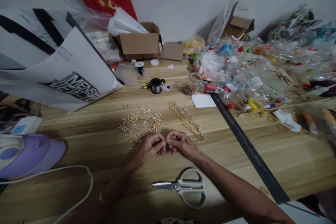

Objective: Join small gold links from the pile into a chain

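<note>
Head, left hand [154,144]: pinching beaded piece [164,147]
Right hand [181,142]: pinched closed, contents hidden
Beaded pile [141,120], hands' ten o'clock: keep from snagging

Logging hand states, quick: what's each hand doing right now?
Left hand: pinched closed; anything held is too small to tell.
Right hand: pinched closed; contents cannot be told.

A craft workspace — wire spools [156,86], beaded strands [144,120], scissors [180,186].

Pinched fingers [175,142], forearms [224,176] angled inward
</note>
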`<action>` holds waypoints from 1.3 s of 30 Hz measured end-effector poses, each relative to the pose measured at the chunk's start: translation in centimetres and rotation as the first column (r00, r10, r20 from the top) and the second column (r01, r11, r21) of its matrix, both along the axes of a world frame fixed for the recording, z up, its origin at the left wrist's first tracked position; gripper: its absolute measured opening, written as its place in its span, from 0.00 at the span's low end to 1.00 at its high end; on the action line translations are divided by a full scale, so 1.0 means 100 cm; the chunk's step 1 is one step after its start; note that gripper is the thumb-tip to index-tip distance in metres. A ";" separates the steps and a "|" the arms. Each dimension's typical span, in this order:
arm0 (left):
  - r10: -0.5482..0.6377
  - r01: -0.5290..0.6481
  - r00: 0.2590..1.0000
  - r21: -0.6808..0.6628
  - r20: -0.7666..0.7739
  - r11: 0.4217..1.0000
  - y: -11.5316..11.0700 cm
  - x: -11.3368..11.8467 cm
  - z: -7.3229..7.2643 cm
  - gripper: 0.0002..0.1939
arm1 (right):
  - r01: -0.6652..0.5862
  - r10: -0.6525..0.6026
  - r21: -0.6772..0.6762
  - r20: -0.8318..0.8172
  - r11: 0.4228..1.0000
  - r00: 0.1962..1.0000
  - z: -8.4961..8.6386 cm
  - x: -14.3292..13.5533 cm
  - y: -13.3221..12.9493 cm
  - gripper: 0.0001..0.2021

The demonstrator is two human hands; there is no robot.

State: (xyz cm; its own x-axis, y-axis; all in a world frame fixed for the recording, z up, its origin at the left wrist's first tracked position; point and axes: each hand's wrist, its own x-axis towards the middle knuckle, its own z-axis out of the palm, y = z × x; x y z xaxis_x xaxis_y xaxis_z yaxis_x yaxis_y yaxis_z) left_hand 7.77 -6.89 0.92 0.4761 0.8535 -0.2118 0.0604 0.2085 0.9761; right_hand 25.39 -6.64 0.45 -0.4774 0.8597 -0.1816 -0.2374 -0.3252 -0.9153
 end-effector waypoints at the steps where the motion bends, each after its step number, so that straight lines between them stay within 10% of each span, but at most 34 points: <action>1: 0.001 -0.001 1.000 -0.001 0.000 1.000 0.000 0.000 0.000 0.18 | 0.003 -0.003 -0.002 0.001 1.000 1.000 0.000 0.000 0.000 0.15; 39: 0.070 0.002 0.960 0.258 -0.272 0.966 -0.006 0.004 0.012 0.02 | -0.003 0.003 0.029 -0.012 1.000 1.000 0.003 -0.005 -0.004 0.15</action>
